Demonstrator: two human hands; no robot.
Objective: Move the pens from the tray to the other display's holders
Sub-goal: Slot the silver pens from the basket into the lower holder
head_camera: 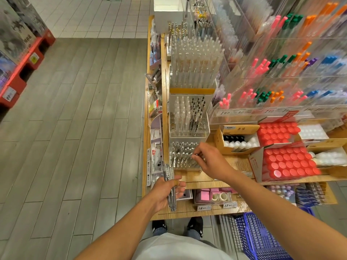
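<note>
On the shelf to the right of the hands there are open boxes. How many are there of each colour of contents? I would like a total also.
Boxes of red caps: 2
Box of black and white caps: 1
Boxes of white contents only: 2
Total: 5

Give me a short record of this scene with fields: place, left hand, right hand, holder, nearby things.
place: shop aisle, wooden shelf
left hand: grips a bundle of pens
right hand: pinches one pen at the holder
holder: clear, mostly filled
nearby things: red caps box, blue basket on the floor
</note>
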